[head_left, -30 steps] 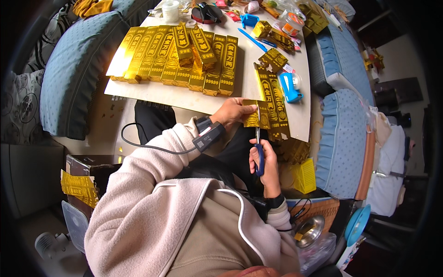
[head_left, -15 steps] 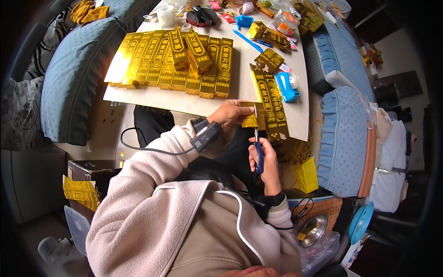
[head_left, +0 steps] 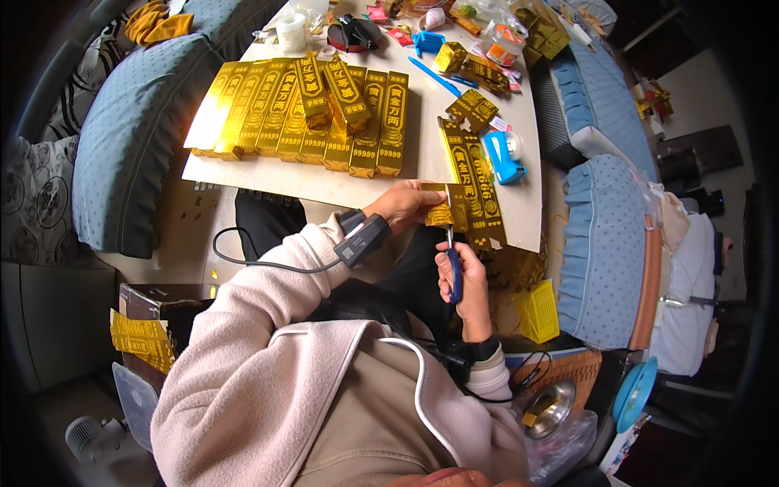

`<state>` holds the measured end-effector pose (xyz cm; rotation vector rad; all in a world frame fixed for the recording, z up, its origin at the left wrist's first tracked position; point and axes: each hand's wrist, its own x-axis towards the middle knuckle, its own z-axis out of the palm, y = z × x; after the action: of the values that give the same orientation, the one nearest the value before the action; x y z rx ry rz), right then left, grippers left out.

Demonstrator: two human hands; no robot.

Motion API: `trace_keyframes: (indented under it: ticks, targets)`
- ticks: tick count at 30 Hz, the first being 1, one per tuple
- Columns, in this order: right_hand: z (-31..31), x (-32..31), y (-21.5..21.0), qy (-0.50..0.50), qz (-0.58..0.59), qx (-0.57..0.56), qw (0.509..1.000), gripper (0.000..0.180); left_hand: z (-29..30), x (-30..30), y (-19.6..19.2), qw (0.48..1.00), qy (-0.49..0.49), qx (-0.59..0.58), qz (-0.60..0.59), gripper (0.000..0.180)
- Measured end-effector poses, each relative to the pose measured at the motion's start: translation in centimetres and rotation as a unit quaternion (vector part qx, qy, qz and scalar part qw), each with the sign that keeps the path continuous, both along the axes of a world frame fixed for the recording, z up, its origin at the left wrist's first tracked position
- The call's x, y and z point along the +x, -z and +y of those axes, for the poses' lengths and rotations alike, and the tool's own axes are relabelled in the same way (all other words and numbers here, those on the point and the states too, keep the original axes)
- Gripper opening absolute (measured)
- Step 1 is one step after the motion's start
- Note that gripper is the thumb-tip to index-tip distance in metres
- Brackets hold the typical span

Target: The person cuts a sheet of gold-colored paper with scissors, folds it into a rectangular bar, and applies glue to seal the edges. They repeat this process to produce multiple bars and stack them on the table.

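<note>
Left hand (head_left: pixel 403 203) fingers pinch a gold foil card piece (head_left: pixel 445 213) at the bench (head_left: pixel 519 203) edge, right hand (head_left: pixel 464 280) wrapped around blue-handled scissors (head_left: pixel 452 264); card looks light, thin, crease-prone, so grip flat near the cut

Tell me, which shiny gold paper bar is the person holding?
It is the flat gold foil paper piece at the table's near edge, pinched in the left hand. The right hand holds blue-handled scissors beneath it. The other gold bars lie in a row farther back.
</note>
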<state>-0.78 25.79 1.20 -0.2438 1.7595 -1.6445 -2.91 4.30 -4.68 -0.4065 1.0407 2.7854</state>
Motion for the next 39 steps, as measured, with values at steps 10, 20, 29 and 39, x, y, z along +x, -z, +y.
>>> trace_keyframes:
  ticks: [10, 20, 29, 39]
  targets:
    - [-0.5, -0.5, -0.2, -0.011, 0.025, 0.033, 0.999, 0.035, -0.6, 0.0, -0.3, 1.000, 0.006, 0.008, -0.006, 0.024]
    - [-1.2, -1.0, -0.7, 0.003, 0.025, 0.022, 0.999, 0.031, -0.3, 0.2, -1.3, 1.000, 0.001, 0.003, -0.029, 0.025]
    - [-3.5, -2.8, -1.5, 0.090, 0.129, -0.005, 0.987, 0.035, 0.5, 2.5, -3.8, 0.991, -0.130, -0.008, 0.019, 0.034]
    - [-4.5, -5.3, -2.7, 0.106, 0.231, -0.077, 0.964, 0.041, -0.1, 5.8, -5.5, 0.991, -0.050, -0.125, 0.025, 0.023]
